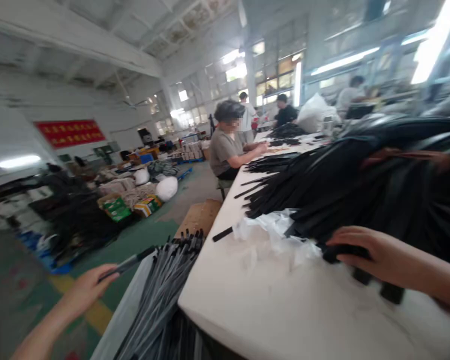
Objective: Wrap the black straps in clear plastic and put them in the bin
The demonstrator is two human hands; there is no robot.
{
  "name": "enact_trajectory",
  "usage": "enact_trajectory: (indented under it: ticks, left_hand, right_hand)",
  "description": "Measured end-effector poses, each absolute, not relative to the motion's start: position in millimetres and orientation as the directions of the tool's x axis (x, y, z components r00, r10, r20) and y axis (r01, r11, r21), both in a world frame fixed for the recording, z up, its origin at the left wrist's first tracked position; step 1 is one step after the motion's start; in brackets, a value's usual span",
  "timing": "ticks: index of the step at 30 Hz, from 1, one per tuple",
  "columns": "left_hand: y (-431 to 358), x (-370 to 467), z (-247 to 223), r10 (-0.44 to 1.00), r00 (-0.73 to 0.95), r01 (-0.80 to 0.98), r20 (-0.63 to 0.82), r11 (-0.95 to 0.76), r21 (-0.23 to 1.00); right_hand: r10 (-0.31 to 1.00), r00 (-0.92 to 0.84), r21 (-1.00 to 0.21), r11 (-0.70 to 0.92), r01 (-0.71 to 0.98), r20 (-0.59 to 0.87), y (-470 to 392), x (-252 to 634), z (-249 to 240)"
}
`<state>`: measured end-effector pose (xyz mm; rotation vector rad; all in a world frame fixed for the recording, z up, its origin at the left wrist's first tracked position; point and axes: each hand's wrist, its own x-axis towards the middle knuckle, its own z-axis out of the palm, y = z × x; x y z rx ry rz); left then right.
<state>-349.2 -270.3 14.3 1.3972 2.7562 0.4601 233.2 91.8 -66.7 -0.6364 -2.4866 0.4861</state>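
Long, flat, flexible black strips [330, 180] lie in a broad, tangled heap on the right side of a long white-topped table [270, 310], many of their ends fanned out towards its left edge. A wide red banner [70, 132] with yellow lettering hangs on the wall, well apart from the table on its left. At the left edge of the table, towards its far end, a seated person in a grey-brown short-sleeved top [221, 155] has both forearms over the tabletop. Slim, translucent grey strips with black ends [161, 285] stand bundled just beside the table's near left corner. Beyond them, next to the same edge, is a brown cardboard box [198, 217]. A crumpled sheet of thin white plastic [270, 230] lies on the table at the front of the heap. Over the table, the right hand [375, 250] has its fingers curled around a dark strip end; whether that joins the heap I cannot tell. Left of the table, the left hand [86, 287] pinches a single grey-and-black strip [127, 262] between thumb and fingers. A short black strip end [222, 234] pokes out beside the plastic, near the table's left edge.
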Motion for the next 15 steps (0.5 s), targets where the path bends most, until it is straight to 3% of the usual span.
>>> enact_trajectory:
  ticks: [3, 6, 9, 12, 15]
  left_hand:
    - [-207.4, -365.8, -14.9, 0.834, -0.548, 0.813, 0.072, 0.51, 0.282]
    - [-133.7, -301.4, -15.2, 0.867, -0.425, 0.903, 0.261, 0.388, 0.183]
    - [-77.8, -177.3, 0.8, 0.957, -0.055, 0.991, 0.285, 0.017, 0.135]
    - [-38.4, -58.2, 7.5, 0.875, 0.393, 0.9, 0.281, -0.429, 0.077]
    - [-6.7, 9.1, -3.6, 0.836, 0.463, 0.862, 0.295, -0.502, 0.069]
  right_hand:
    - [0.511, -0.791, -0.448, 0.826, 0.342, 0.337, 77.5, 221.8, -47.0]
    - [0.539, -0.73, -0.446, 0.823, 0.351, 0.42, 61.5, 206.7, -41.3]
    - [0.535, -0.702, -0.435, 0.832, 0.343, 0.47, 46.5, 189.5, -43.8]
    - [0.612, -0.667, -0.455, 0.782, 0.427, 0.426, 42.4, 176.9, -51.6]
    - [0.671, -0.635, -0.494, 0.73, 0.473, 0.383, 48.7, 175.2, -58.6]
